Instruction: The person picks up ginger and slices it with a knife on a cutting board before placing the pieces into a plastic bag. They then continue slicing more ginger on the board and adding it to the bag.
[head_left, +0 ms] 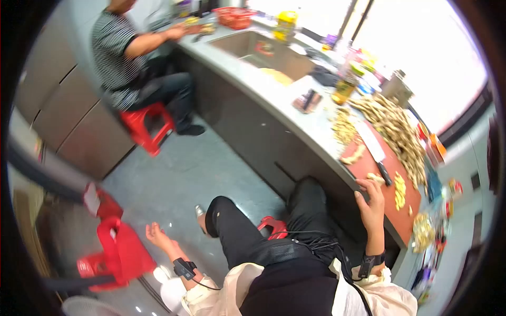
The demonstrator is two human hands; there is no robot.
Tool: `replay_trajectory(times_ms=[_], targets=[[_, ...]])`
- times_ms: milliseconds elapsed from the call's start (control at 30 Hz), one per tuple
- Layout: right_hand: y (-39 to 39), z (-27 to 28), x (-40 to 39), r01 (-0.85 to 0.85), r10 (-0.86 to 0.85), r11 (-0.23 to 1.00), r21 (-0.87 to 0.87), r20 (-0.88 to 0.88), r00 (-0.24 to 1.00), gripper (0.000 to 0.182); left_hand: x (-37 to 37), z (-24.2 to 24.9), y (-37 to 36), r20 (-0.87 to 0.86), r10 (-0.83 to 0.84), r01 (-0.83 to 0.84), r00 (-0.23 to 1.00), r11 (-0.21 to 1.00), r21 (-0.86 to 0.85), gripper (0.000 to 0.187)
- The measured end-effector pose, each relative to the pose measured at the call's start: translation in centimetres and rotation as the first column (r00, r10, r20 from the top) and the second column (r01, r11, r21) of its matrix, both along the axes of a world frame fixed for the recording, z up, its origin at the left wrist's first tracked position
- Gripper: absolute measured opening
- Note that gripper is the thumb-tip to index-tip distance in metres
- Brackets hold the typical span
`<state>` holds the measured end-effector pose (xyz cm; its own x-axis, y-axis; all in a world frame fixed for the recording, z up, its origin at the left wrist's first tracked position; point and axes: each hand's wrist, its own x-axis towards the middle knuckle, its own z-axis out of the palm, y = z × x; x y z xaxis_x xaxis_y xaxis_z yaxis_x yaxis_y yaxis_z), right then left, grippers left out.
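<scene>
My right hand [373, 205] is at the near edge of a reddish-brown cutting board [390, 203], thumb and fingers apart and nothing held. Just beyond its fingertips lies a kitchen knife [375, 148], its black handle toward me. Yellow cut pieces [400, 190] sit on the board, and a pale piece [375, 178] lies close to the fingers. A large heap of tan, finger-shaped roots [392, 126] lies behind the knife. Away from the counter, my left hand [159, 237] hangs over the floor, fingers loosely bent and apart, with nothing in it.
Another person [118, 58] sits on a red stool [147, 126] by the counter's far end, hands near a red basket [233, 18]. A sink [253, 48] is set into the counter, with bottles [348, 84] behind. A red bag [124, 253] is at lower left.
</scene>
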<state>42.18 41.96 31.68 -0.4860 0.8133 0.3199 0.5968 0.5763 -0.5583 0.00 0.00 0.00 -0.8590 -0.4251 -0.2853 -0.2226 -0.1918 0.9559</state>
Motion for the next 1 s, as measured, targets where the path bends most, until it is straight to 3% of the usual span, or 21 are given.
replay_trajectory(times_ms=[67, 100, 300, 367, 400, 467, 500, 533, 567, 667, 800, 867, 900, 1000], targets=[[-3.5, -0.2, 0.1, 0.083, -0.083, 0.997, -0.003, -0.016, 0.996, 0.033, -2.7, 4.5, 2.7, -0.068, -0.170, 0.171, 0.983, 0.985, 0.008, 0.052], [2.1, 1.1, 4.3, 0.146, -0.141, 0.987, 0.061, -0.086, 0.986, 0.033, -1.6, 7.3, 13.2, -0.143, -0.223, 0.234, 0.964, 0.970, 0.066, 0.052], [-0.1, 0.8, 12.8, 0.366, -0.360, 0.930, 0.032, -0.121, 0.925, 0.034, 4.1, 18.1, 27.1, -0.340, -0.547, 0.585, 0.765, 0.811, 0.014, 0.040], [-0.1, 0.4, 15.2, 0.402, -0.397, 0.915, 0.015, -0.136, 0.908, 0.034, 7.2, 20.3, 31.3, -0.424, -0.710, 0.773, 0.562, 0.634, -0.037, 0.033], [0.1, 0.2, 16.2, 0.419, -0.414, 0.908, 0.003, -0.143, 0.899, 0.034, 9.0, 21.4, 33.1, -0.432, -0.715, 0.779, 0.550, 0.626, -0.045, 0.033], [1.1, -0.5, 17.8, 0.426, -0.420, 0.905, -0.012, -0.195, 0.886, 0.034, 13.1, 23.5, 36.8, -0.488, -0.840, 0.923, 0.238, 0.352, -0.156, 0.030], [1.5, -0.8, 18.7, 0.423, -0.417, 0.906, -0.026, -0.232, 0.879, 0.033, 15.5, 25.2, 38.1, -0.458, -0.878, 0.943, 0.141, 0.260, -0.209, 0.027], [2.1, -0.7, 19.4, 0.417, -0.409, 0.909, -0.007, -0.215, 0.887, 0.033, 17.5, 25.7, 39.5, -0.424, -0.904, 0.939, 0.052, 0.189, -0.286, 0.027], [2.5, -0.2, 19.7, 0.416, -0.426, 0.905, -0.094, -0.236, 0.874, 0.033, 19.3, 26.1, 40.7, -0.380, -0.924, 0.926, -0.030, 0.118, -0.359, 0.028], [4.8, -1.2, 21.0, 0.353, -0.337, 0.935, 0.016, -0.263, 0.904, 0.034, 24.7, 27.9, 43.4, -0.289, -0.931, 0.777, -0.224, 0.009, -0.629, 0.035], [7.2, -3.3, 22.0, 0.272, -0.291, 0.957, -0.101, -0.325, 0.900, 0.035, 28.4, 27.4, 47.1, -0.204, -0.929, 0.617, -0.309, -0.032, -0.787, 0.037], [8.0, -4.4, 22.1, 0.229, -0.285, 0.955, -0.187, -0.378, 0.881, 0.034, 29.4, 27.3, 48.6, -0.137, -0.946, 0.421, -0.292, 0.001, -0.907, 0.039], [8.3, -5.0, 22.2, 0.183, -0.283, 0.948, -0.262, -0.421, 0.862, 0.033, 29.6, 27.2, 49.1, -0.127, -0.949, 0.410, -0.288, -0.002, -0.912, 0.039], [9.2, -5.6, 22.5, 0.160, -0.254, 0.957, -0.243, -0.427, 0.868, 0.032, 29.9, 26.8, 51.0, -0.090, -0.951, 0.352, -0.296, -0.021, -0.936, 0.039]])
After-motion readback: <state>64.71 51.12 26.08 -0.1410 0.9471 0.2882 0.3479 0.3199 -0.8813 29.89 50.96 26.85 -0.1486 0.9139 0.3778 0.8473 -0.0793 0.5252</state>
